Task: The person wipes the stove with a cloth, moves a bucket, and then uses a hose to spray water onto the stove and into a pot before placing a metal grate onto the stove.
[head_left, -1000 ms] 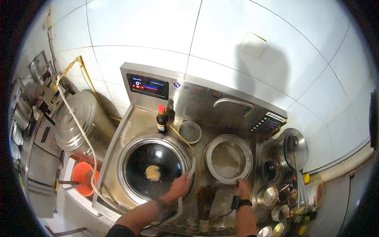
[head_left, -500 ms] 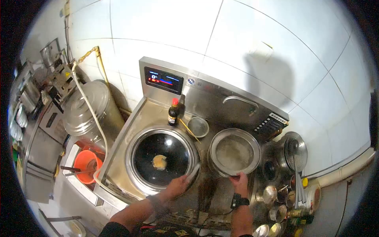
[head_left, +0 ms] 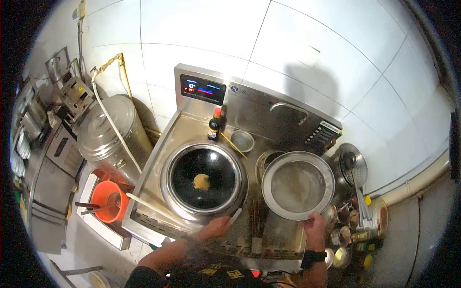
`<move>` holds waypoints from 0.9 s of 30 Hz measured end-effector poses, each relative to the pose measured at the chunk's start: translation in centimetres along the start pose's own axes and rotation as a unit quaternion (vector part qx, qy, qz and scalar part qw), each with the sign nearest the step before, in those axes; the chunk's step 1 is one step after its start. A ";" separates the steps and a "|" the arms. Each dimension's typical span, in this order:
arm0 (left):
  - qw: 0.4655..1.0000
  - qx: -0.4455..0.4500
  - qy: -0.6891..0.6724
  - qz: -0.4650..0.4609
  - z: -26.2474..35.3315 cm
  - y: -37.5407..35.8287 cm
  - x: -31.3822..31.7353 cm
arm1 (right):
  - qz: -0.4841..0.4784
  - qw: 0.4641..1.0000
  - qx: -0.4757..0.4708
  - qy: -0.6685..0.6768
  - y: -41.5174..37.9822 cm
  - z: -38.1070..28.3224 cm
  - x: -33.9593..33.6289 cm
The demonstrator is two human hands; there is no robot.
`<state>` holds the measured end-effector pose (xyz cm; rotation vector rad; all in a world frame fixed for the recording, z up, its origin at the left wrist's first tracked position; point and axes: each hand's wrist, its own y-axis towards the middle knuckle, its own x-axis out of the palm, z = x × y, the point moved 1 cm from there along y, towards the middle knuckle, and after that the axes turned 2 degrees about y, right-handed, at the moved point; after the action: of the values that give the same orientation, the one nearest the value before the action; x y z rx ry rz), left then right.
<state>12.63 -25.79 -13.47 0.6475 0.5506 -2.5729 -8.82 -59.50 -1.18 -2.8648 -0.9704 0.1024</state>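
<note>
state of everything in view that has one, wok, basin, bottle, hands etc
display: lit
bottle: upright, red cap on
wok: tan lump inside
basin: held at near rim
big pot: lid on
orange bucket: upright, handles sticking out
left hand: gripping hose
right hand: gripping basin

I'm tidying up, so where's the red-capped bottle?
In the head view, the red-capped bottle stands left of centre, just behind the wok, left of the small round container.

Basin [head_left: 267, 188] satiny metal, wok surf. [head_left: 211, 168] v. glossy, bucket [head_left: 100, 196] smooth plastic.
</note>
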 end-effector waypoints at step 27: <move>0.996 0.078 0.014 -0.052 -2.0 -4.2 3.7 | 0.160 0.977 0.140 -0.024 -17.3 -2.2 -1.4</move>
<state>8.28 -22.54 -15.88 0.7253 0.4063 -2.7291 -20.09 -46.90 3.24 -2.7347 -0.4475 0.3118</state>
